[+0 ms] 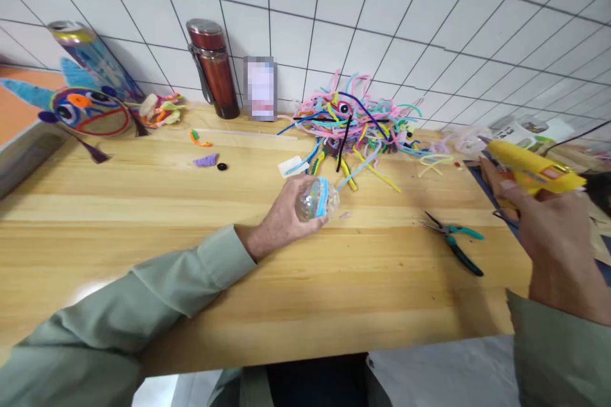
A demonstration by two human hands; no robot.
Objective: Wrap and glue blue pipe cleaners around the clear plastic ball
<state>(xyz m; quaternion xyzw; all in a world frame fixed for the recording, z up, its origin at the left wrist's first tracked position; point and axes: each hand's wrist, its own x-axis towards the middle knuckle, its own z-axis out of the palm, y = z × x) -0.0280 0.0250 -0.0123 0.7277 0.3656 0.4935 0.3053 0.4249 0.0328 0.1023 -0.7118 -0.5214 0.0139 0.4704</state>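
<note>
Over the middle of the table, my left hand (285, 216) is closed around a clear, rounded plastic piece (310, 202) with a light blue band across it; whether it is a ball or a bottle end I cannot tell. At the right, my right hand (554, 229) grips a yellow hot glue gun (529, 165), its nozzle pointing left. Beyond my left hand lies a tangled heap of pipe cleaners (363, 117), pink, blue, yellow and black. Pliers with yellow-green handles (350, 175) stick out beneath it. Teal-handled needle-nose pliers (453, 238) rest between my hands.
Against the tiled wall stand a red-brown thermos (217, 76), a blurred phone (260, 89) and a tall can (95, 54). A blue mask-like craft face (90, 111) leans at the left. A purple scrap (205, 160) and a black disc (222, 166) lie on the wooden table (191, 197).
</note>
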